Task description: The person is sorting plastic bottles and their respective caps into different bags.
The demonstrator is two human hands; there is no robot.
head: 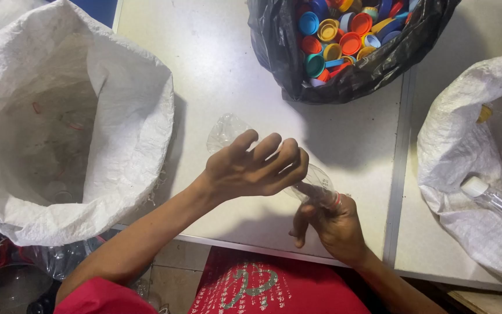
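Note:
My left hand [257, 166] wraps around the middle of a clear, crumpled plastic bottle [228, 131] held over the white table [216, 64]. The bottle's base points up and to the left, and its neck points down and to the right. My right hand [332, 224] closes around the bottle's neck end, where a red ring shows at the fingers. Whether a cap is still on the neck is hidden by my right hand.
A large open white woven sack [129, 116] stands at the left. A black bag [379, 64] of several coloured bottle caps sits at the top. Another white sack [460, 174] at the right holds clear bottles, one with a white cap [474, 187].

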